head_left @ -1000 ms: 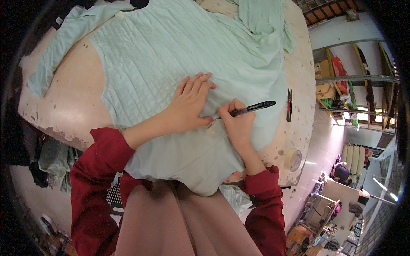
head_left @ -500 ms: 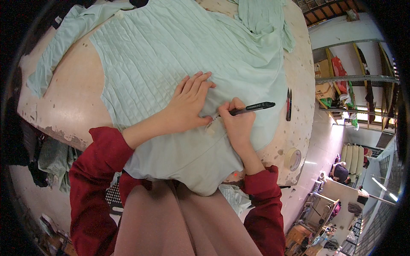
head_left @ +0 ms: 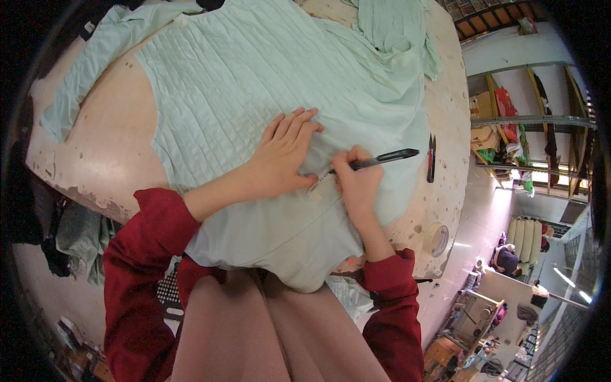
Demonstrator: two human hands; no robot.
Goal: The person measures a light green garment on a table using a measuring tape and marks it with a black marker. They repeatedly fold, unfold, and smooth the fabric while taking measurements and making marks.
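A pale mint-green pleated garment [head_left: 223,76] lies spread over the table, its near edge hanging toward my lap. My left hand [head_left: 283,156] rests flat on it, fingers stretched, with the thumb beside a small pale tag [head_left: 316,193] bearing dark marks. In my right hand [head_left: 359,184] is a black pen [head_left: 391,156], gripped between thumb and fingers, its rear end pointing right. The pen's tip is close to the tag, but whether it touches cannot be made out.
On the table's right side lie a dark slim tool with some red [head_left: 431,159] and a roll of tape [head_left: 436,239]. Another mint-green cloth [head_left: 394,25] is bunched at the far edge. Shelving [head_left: 541,119] stands to the right; a person [head_left: 506,260] sits farther off.
My right hand and the pen have shifted slightly to the right, away from my left thumb. My left hand stays nearly where it was.
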